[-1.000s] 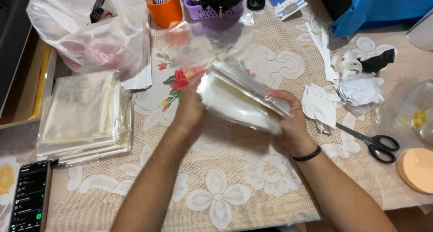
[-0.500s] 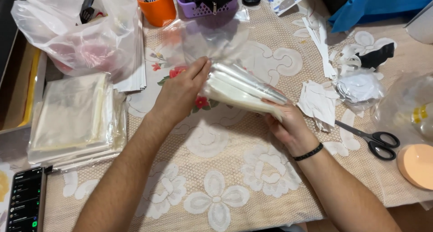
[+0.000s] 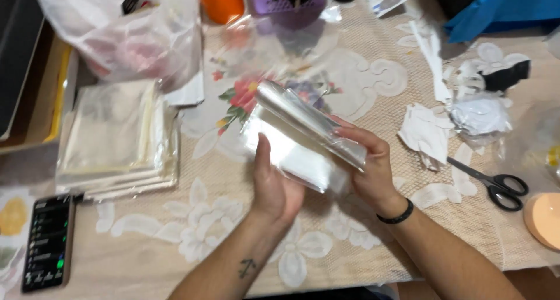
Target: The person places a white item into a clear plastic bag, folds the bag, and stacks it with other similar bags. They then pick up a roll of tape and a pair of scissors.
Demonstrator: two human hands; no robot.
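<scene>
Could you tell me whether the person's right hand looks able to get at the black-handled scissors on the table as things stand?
Probably not at once: the right hand grips the stack of clear plastic sleeves with the left hand. The black-handled scissors lie uncovered to its right, with nothing between.

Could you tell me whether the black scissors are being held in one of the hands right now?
No, the scissors lie on the tablecloth, while both hands hold the stack of clear bags.
</scene>
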